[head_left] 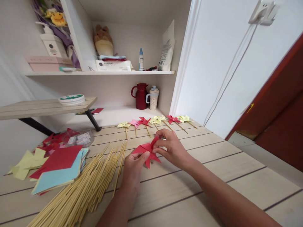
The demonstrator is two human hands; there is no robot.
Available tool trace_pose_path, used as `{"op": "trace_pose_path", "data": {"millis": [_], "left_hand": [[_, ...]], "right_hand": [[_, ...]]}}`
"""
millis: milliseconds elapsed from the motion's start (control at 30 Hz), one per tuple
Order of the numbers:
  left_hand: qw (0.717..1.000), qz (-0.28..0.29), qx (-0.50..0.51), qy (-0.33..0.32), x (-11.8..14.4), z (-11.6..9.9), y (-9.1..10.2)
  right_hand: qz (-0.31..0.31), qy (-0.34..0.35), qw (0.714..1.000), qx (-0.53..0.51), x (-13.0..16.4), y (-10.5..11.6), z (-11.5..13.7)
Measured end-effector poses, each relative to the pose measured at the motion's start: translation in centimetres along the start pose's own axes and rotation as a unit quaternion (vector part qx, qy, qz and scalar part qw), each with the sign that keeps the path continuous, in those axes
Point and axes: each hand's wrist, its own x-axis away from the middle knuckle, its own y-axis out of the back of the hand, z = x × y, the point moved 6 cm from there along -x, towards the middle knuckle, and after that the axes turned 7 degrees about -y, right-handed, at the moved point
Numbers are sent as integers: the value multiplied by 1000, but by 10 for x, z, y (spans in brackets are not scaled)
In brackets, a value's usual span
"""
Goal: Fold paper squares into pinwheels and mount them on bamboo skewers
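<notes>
We hold a red paper pinwheel (147, 152) just above the surface (213, 176), between both hands. Our left hand (133, 167) pinches its near-left edge, grip closed on the paper; our right hand (170, 148) pinches a flap at the top right, fingers closed on it. To fold well, we judge it best to keep the left pinch steady and draw each tip toward the centre. The paper lies roughly flat, its long axis running left to right, points splayed outward. Left of the grip lie sticks (90, 186) and paper sheets (56, 167); beyond it, finished pinwheels (155, 121).
</notes>
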Motion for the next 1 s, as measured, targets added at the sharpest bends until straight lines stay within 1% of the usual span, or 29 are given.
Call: {"op": "trace_pose_path", "data": {"millis": [400,600,700,833,1000], "left_hand": [[1000,-4,-7,5,2,-1,-3],[1000,2,-9,-15,1,-3,-5],[1000,2,-14,-25,1,-3,-5],[1000,7,-16,-20,1,-2,-3],[1000,11,-17,-23,0,-4,-3]], "right_hand": [[6,-6,1000,16,1,-3,3],[0,6,1000,19,2,-5,2],[-2,-3,1000,16,2,-6,2],[-2,-15,1000,4,2,-6,2],[-1,-36,999,-30,2,-6,0]]}}
